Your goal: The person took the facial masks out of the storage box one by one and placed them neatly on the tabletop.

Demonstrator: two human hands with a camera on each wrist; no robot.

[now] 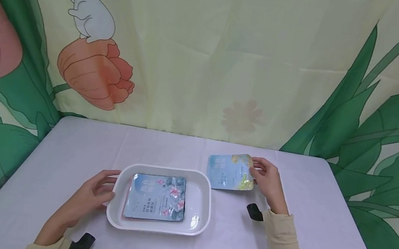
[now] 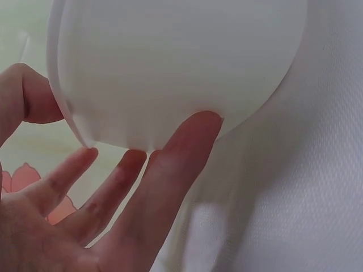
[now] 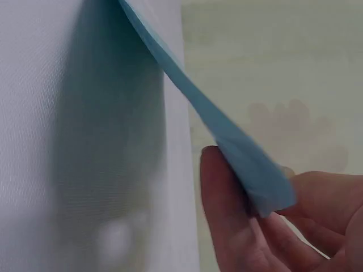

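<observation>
A light blue sheet mask packet [image 1: 229, 171] with yellow-green flower print is pinched at its right edge by my right hand [image 1: 269, 182]. In the right wrist view, that packet [image 3: 210, 113] appears edge-on, slanting above the tabletop between thumb and fingers. Left of it stands a white tray [image 1: 199, 195]. My left hand [image 1: 94, 195] holds the tray's left end, its thumb against the outer wall and fingertips along the rim, as the left wrist view shows. Inside the tray lies a blue sheet mask packet [image 1: 155, 197] with pink flowers; a pinkish edge shows beneath it.
A white cloth covers the table [image 1: 235, 246]. Behind it hangs a pale yellow curtain [image 1: 209, 57] printed with tulips, leaves and a white animal. Black wrist pieces [image 1: 81, 244] show at both cuffs.
</observation>
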